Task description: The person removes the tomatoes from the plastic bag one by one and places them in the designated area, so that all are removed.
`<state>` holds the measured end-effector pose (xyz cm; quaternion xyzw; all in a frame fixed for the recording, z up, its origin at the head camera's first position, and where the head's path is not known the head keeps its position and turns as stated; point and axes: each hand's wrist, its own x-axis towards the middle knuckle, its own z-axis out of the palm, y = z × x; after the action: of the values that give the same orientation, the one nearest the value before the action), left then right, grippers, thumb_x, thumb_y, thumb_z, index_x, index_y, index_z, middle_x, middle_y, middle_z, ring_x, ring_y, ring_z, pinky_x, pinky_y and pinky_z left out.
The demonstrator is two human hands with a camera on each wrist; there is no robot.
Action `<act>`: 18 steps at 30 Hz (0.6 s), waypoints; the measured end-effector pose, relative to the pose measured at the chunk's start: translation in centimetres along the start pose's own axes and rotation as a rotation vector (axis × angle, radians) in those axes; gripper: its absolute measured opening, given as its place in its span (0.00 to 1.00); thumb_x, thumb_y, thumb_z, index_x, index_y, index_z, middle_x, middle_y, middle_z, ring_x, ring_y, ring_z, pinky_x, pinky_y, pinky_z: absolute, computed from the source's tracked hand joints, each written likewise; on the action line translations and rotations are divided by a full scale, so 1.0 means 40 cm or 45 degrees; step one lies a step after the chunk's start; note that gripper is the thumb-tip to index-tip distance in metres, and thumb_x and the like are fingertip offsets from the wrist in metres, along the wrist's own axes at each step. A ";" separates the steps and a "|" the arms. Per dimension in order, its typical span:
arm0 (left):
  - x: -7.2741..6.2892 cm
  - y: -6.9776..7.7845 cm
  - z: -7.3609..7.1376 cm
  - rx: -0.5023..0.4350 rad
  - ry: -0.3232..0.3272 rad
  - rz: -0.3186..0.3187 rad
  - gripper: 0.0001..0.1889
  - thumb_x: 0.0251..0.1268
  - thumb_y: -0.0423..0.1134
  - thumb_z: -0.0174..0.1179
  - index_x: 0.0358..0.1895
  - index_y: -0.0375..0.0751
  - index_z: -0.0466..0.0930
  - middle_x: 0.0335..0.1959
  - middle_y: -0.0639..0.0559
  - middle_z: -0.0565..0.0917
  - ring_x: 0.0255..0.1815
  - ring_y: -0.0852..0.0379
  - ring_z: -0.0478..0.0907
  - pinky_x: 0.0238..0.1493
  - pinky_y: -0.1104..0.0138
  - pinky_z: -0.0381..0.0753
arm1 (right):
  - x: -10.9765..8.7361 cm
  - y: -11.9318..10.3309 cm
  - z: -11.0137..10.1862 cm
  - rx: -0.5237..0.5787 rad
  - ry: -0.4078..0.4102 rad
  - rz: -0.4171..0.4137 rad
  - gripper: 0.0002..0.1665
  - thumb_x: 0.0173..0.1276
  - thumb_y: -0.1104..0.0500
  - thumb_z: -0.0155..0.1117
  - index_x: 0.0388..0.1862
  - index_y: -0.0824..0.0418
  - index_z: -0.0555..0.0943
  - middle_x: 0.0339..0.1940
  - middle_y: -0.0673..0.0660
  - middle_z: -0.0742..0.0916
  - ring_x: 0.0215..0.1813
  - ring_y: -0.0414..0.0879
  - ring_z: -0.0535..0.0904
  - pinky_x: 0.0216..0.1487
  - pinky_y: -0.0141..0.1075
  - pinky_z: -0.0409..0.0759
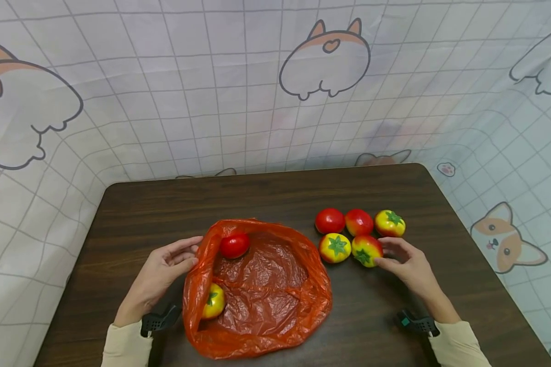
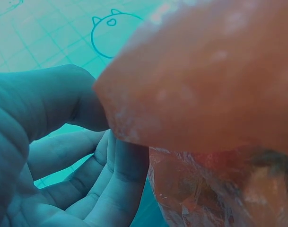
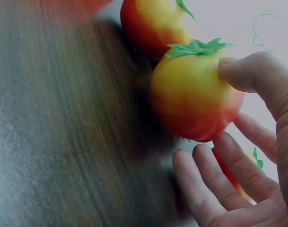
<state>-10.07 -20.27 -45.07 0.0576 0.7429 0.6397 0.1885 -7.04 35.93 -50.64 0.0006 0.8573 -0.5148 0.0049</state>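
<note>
An orange-red plastic bag stands wide open on the table. My left hand pinches its left rim between thumb and fingers, and in the left wrist view the bag's film hides part of the grip. Inside the bag lie a red tomato and a yellow one with a green calyx. To the right of the bag, my right hand holds a red-and-yellow tomato by its right side, thumb on one face and fingers against the other.
Around the held tomato sit a yellow tomato, two red ones and another yellow-red one behind. The dark wooden table backs onto a white grid-patterned curtain.
</note>
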 end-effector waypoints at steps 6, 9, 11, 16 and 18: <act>0.001 0.000 -0.001 -0.012 -0.003 -0.005 0.30 0.75 0.39 0.62 0.75 0.34 0.68 0.55 0.58 0.83 0.52 0.64 0.85 0.53 0.70 0.88 | -0.005 -0.024 -0.021 0.009 0.041 -0.001 0.28 0.69 0.59 0.73 0.65 0.66 0.77 0.53 0.39 0.85 0.52 0.27 0.82 0.50 0.17 0.82; 0.001 -0.001 -0.003 -0.022 -0.001 -0.009 0.30 0.75 0.39 0.63 0.75 0.34 0.67 0.55 0.58 0.83 0.53 0.64 0.85 0.54 0.70 0.88 | -0.005 -0.042 -0.029 -0.005 0.074 -0.027 0.28 0.69 0.61 0.73 0.65 0.67 0.77 0.52 0.37 0.86 0.50 0.28 0.83 0.50 0.16 0.81; 0.000 -0.001 -0.004 -0.025 0.000 -0.008 0.30 0.75 0.39 0.63 0.75 0.34 0.67 0.55 0.57 0.83 0.53 0.64 0.85 0.54 0.70 0.88 | -0.004 -0.055 -0.033 0.004 0.090 -0.050 0.28 0.68 0.62 0.73 0.64 0.69 0.76 0.51 0.35 0.86 0.50 0.29 0.84 0.50 0.16 0.82; 0.000 0.000 -0.007 -0.036 -0.012 0.015 0.30 0.75 0.39 0.62 0.75 0.34 0.67 0.55 0.57 0.82 0.52 0.64 0.85 0.53 0.69 0.88 | 0.000 -0.081 -0.040 0.041 0.114 -0.102 0.29 0.66 0.67 0.73 0.64 0.72 0.76 0.51 0.37 0.87 0.49 0.30 0.85 0.50 0.17 0.82; 0.001 0.001 -0.007 -0.044 -0.017 0.027 0.29 0.76 0.38 0.62 0.75 0.34 0.67 0.55 0.57 0.82 0.52 0.64 0.85 0.53 0.69 0.88 | 0.002 -0.089 -0.042 0.068 0.120 -0.128 0.28 0.65 0.69 0.73 0.63 0.73 0.76 0.51 0.38 0.87 0.49 0.31 0.86 0.50 0.17 0.82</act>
<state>-10.22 -20.52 -44.99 0.0663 0.7298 0.6540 0.1876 -7.15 35.73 -46.69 -0.0179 0.8415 -0.5365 -0.0614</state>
